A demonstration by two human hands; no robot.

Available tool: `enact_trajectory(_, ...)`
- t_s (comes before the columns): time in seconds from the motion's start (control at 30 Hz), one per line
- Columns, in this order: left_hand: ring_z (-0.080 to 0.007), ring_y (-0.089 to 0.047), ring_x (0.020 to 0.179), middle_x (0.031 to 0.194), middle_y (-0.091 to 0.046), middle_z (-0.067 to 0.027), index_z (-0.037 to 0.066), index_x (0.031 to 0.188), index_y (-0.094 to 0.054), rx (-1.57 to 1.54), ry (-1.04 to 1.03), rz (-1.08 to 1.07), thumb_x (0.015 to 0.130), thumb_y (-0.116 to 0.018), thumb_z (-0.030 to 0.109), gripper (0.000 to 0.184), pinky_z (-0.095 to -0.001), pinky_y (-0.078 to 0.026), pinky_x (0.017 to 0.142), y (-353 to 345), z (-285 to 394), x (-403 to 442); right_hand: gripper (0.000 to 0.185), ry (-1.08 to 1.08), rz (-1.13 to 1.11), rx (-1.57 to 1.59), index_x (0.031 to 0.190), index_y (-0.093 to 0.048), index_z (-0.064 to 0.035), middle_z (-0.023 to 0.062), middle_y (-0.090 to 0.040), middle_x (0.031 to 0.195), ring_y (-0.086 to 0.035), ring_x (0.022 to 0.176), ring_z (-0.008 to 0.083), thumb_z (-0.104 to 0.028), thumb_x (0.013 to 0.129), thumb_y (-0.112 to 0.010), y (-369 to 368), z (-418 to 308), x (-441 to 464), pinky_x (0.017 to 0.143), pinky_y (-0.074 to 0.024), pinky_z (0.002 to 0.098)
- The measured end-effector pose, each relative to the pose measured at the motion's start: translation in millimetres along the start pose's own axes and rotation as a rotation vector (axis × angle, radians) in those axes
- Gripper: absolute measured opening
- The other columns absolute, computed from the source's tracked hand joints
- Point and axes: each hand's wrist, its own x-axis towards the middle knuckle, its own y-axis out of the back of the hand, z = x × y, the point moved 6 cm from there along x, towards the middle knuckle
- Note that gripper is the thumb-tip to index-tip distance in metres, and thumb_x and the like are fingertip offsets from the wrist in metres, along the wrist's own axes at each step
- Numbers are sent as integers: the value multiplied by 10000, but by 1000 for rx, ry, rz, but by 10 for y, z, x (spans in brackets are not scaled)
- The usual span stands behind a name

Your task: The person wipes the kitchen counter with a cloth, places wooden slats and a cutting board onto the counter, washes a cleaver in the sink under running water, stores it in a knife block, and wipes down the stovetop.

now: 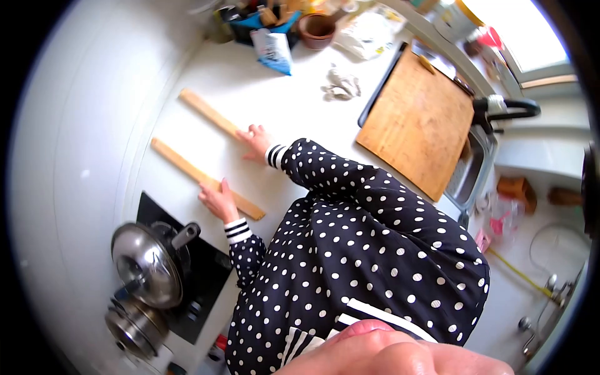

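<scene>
Two long, flat wooden strips lie roughly parallel on the white countertop. My left hand is over the lower wooden strip, thumb on one side and fingers on the other, gripping it; the strip's near end sticks out past the hand. On the upper wooden strip, my right hand holds the near part, and that end is hidden under the hand and cuff. Both strips rest on the counter with a gap between them.
A wooden cutting board lies beside the sink on the right. A crumpled cloth, a blue-white packet and a brown pot are farther back. Left stands a lidded pan on the black stove, near a steel pot.
</scene>
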Motion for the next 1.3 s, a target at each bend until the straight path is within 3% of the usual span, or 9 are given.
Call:
enact_trajectory(0.07, -362, -511, 874, 1045, -455, -239, -78, 1229, -356, -3, -112, 56, 755, -634, 359, 702, -411, -440, 766, 162, 306, -26, 649, 42, 88, 51, 1254, -401, -132, 157, -452, 1140, -453, 1016, 314, -354, 702, -660, 199, 26, -215, 833, -443, 387)
enact_trajectory(0.27, -380, -509, 900, 1059, -449, -253, -84, 1229, -334, -152, -145, -61, 752, -596, 439, 755, -412, -430, 790, -343, 1242, -87, 472, -40, 493, 176, 1119, -524, -65, 162, -508, 1077, -473, 995, 316, -169, 681, -665, 1369, 1044, -1529, 857, -412, 386)
enact_trajectory(0.57, -383, -491, 956, 1054, -478, -270, -90, 1119, -408, 18, -11, -145, 759, -567, 291, 548, -443, -413, 831, -430, 1667, -328, 406, -905, 854, -403, 1139, -508, -63, 167, -507, 1100, -462, 1026, 320, -228, 775, -581, 2580, 3474, -4342, 869, -363, 414)
enact_trajectory(0.67, -321, -542, 902, 1025, -515, -225, -46, 1158, -416, 43, -464, 303, 776, -596, 234, 507, -410, -452, 788, -266, 2263, -516, 431, -1267, 793, -88, 1135, -512, -39, 180, -560, 1016, -524, 954, 324, -336, 824, -539, 2329, 4214, -4849, 859, -397, 388)
enact_trajectory(0.73, -220, -566, 833, 977, -528, -168, -27, 1167, -434, -653, -473, -298, 790, -603, 130, 441, -319, -488, 716, -734, 2830, -617, 461, -1057, 845, 421, 1077, -536, 8, 183, -600, 947, -567, 887, 294, -385, 838, -523, 2002, 4695, -4876, 817, -425, 347)
enact_trajectory(0.83, -174, -566, 852, 961, -546, -118, -47, 1096, -516, -691, -756, -609, 789, -630, 140, 378, -270, -490, 735, -995, 4037, -1212, 548, -1146, 824, 534, 970, -558, 69, 179, -611, 927, -568, 868, 236, -460, 854, -473, 1839, 4922, -4805, 790, -424, 322)
enact_trajectory(1.0, -288, -604, 811, 844, -619, -187, -59, 989, -560, -419, -800, -731, 771, -592, 387, 497, -341, -466, 723, -1536, 4898, -1516, 554, -1040, 969, 918, 978, -552, 70, 177, -605, 928, -560, 874, 234, -464, 850, -475, 1622, 5204, -4768, 791, -417, 315)
enact_trajectory(1.13, -217, -575, 677, 706, -606, -150, -40, 789, -588, -525, -605, -844, 788, -557, 442, 483, -327, -443, 621, -2148, 4949, -1400, 538, -1091, 981, 651, 1009, -556, 33, 178, -605, 955, -566, 903, 262, -471, 832, -492, 1843, 5047, -4671, 811, -413, 316)
enact_trajectory(1.3, -128, -433, 577, 614, -530, -84, -23, 638, -545, -561, -347, -908, 798, -541, 486, 535, -317, -385, 544, -2090, 4980, -1458, 550, -1091, 1145, 896, 988, -594, 19, 200, -610, 967, -578, 906, 296, -494, 819, -488, 1718, 5221, -4558, 789, -427, 336)
